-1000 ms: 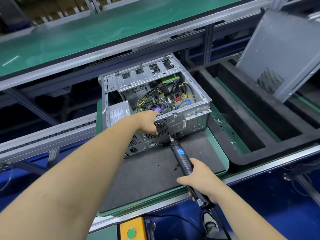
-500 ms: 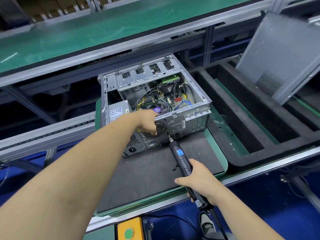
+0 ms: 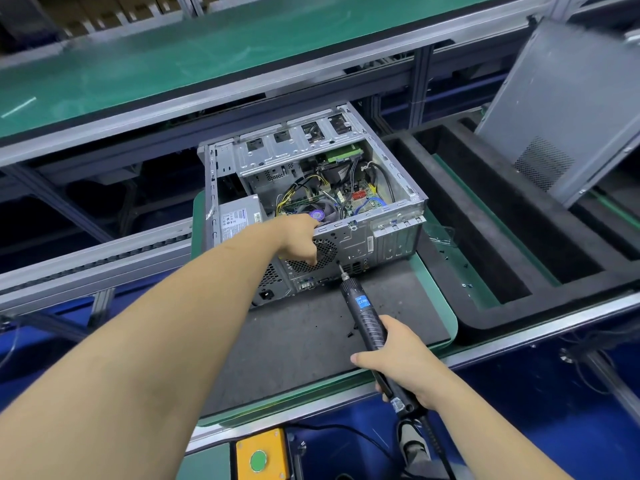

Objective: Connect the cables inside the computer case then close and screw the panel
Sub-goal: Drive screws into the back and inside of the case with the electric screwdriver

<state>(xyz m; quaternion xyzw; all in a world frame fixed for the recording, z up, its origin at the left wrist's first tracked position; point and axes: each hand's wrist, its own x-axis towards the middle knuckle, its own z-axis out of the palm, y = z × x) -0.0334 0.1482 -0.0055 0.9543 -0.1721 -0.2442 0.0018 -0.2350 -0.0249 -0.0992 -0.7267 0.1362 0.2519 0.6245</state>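
An open grey computer case (image 3: 391, 233) lies on its side on a black mat (image 3: 294, 341), its inside with yellow, black and blue cables facing up. My left hand (image 3: 298, 237) grips the case's upper rear edge, with the thumb down over the fan grille. In my right hand (image 3: 405, 362) I hold a black electric screwdriver (image 3: 363, 306). Its bit touches the rear panel just right of the grille. The detached grey side panel (image 3: 568, 105) leans tilted at the far right.
The mat sits on a green tray. A black foam tray (image 3: 485, 237) to the right holds a few loose screws (image 3: 464, 271). A green conveyor belt (image 3: 173, 57) runs behind. A yellow box with a green button (image 3: 259, 459) is at the near edge.
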